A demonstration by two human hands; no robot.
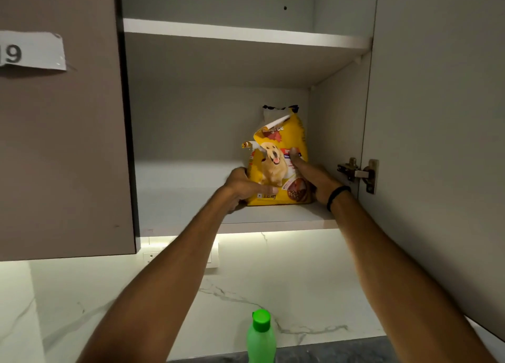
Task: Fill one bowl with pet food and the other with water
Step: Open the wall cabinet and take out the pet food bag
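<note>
Since both hands are already on it, here's where I'm at: the yellow plastic pet food bag with the dog printed on the front [277, 166] is standing upright on the lower white cupboard shelf [177, 198], toward the right side wall and a bit back from the front edge. My left hand [240, 185] is wrapped round the bag's lower left side, thumb lying across the front near the bottom, and my right hand [311, 178] is pressed on the lower right side with fingers curled onto the front panel, so both hands are closed around the bag and not spread. Going by the look, it's a soft crinkly pouch with decent weight down low, so I reckon it'll sag and fold if taken by the top. That top is torn or rolled open and floppy, so I'd keep the hold low on both sides of the bag and keep it upright, or kibble could spill. I can't see how full it is. Well below the bag, near the bottom edge of view, there's a green plastic bottle with a bright green screw cap [261, 338], cap on; can't tell what's inside. No bowls in view from here.
</note>
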